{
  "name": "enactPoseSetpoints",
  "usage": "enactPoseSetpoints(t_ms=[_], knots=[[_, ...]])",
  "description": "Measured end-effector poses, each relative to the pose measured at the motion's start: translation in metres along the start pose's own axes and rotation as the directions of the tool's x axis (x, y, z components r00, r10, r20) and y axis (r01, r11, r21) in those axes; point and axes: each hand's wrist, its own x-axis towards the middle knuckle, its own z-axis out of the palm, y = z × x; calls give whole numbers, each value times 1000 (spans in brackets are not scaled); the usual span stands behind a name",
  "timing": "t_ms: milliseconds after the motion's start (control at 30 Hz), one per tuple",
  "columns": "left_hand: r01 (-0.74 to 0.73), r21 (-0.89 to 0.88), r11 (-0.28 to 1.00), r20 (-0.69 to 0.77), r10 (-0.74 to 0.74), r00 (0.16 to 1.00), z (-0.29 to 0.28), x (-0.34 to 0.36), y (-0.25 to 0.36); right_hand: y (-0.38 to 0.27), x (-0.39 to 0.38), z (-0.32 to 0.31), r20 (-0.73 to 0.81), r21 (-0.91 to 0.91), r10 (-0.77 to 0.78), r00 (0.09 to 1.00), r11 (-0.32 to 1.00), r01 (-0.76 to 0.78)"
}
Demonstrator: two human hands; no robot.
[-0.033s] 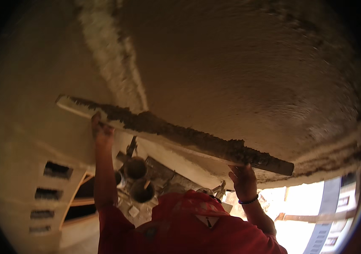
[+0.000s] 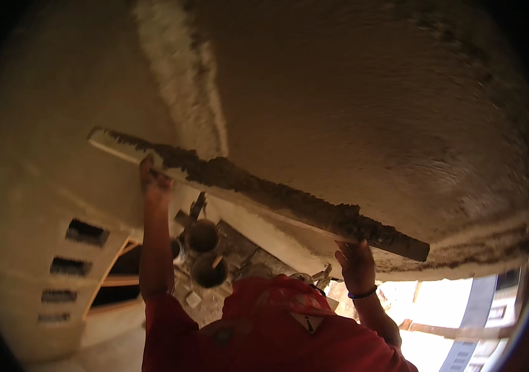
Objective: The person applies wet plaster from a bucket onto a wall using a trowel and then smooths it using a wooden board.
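Straightedge, a long board caked with wet plaster, runs diagonally across the middle of the frame against the plastered ceiling. Left hand and right hand both wrap fingers around it near its ends. It looks stiff, heavy and slippery, best gripped well apart. Two buckets stand lower centre.
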Motion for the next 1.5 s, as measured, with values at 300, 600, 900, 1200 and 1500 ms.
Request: enactPoseSetpoints(t_ms=[300,600,900,1200,1500], knots=[[-332,-33,943,-405,291,866,-124,-85,87,106,36,25,237,-126,426,873,905,-407],[-557,81,827,-516,512,686,-208,-261,203,230,76,34,447,-211,757,476,606,-767],[-612,559,560,-626,769,132,-124,-408,234,368,76,31,363,-503,932,-13,184,-845],[-658,718,228,-352,934,-61,-102,-426,192,349,126,-17,22,-848,993,116,80,-523],[-343,937,62,-119,982,-149,-119,-348,110,266,219,-112,-172,-880,789,590,146,-453]])
